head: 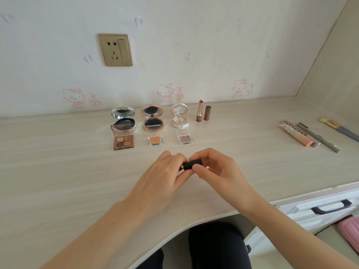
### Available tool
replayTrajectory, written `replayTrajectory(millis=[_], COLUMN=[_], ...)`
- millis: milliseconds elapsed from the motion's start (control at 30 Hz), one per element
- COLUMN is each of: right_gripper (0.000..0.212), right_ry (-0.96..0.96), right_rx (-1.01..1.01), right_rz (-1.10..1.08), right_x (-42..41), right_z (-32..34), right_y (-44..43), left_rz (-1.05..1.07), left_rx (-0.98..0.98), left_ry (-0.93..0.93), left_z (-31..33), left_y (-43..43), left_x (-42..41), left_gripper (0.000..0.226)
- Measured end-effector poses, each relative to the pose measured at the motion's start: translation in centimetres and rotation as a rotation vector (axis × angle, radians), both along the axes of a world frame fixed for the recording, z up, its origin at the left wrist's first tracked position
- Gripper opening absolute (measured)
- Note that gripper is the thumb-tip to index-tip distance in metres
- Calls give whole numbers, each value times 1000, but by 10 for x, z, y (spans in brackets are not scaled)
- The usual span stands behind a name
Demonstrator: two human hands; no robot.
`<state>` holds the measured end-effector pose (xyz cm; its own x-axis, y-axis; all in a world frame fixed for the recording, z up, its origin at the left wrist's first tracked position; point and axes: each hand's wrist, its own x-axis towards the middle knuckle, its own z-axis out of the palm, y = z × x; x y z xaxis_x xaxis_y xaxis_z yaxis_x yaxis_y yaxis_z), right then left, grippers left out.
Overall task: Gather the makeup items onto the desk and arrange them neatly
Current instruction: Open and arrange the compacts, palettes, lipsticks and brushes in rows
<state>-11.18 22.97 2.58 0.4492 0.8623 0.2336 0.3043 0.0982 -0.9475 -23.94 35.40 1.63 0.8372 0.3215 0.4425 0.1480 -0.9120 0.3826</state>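
- Bench (58, 171): pale wood-grain top, set against a wall with pink cartoon-cat stickers and a gold wall socket (115, 49).
- Back row, leftmost: silver round compact (123, 118), lid open and upright, dark inside.
- Just in front of it, overlapping in view: brown four-pan eyeshadow palette (123, 139), lid raised.
- Next right: rose-gold round compact (153, 118), open, mirror upright; a clear case with a single orange eyeshadow pan (155, 140) lies in front of it.
- Next right: white floral compact (179, 115), open; a clear case with a pink glitter eyeshadow pan (185, 139) lies in front of it.
- Right end of back row: uncapped lipstick (199, 113) standing upright, its brown cap (207, 113) upright just beside it, apart.
- Centre foreground: left hand (163, 175) and right hand (215, 169) meet above the bench, well apart from the rows. Both grips are closed narrow on a short black tube (189, 165), held level; left fingers cover one end, right thumb and fingers pinch the other. A metallic band shows at the left-hand end.
- Far right on the bench: pink tube with lettering (299, 135), a grey pencil (318, 137) beside it, and two brushes (339, 129) farther back, all lying diagonal.
- Lower right, beneath the bench edge: white drawer with a dark handle (330, 207); a pink ribbed object (349, 229) is partly in view.
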Motion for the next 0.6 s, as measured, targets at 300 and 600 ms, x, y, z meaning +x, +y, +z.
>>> replayTrajectory(millis=[300, 600], right_gripper=[18, 24], right_ry=[347, 443], right_rx=[47, 24], right_rz=[-11, -169], right_x=[4, 14], right_z=[4, 1], right_y=[-1, -1], left_rz=[-40, -9], left_rx=[-524, -731], left_ry=[-64, -128], left_z=[1, -3], left_y=[-8, -5], left_x=[5, 5], left_gripper=[6, 22])
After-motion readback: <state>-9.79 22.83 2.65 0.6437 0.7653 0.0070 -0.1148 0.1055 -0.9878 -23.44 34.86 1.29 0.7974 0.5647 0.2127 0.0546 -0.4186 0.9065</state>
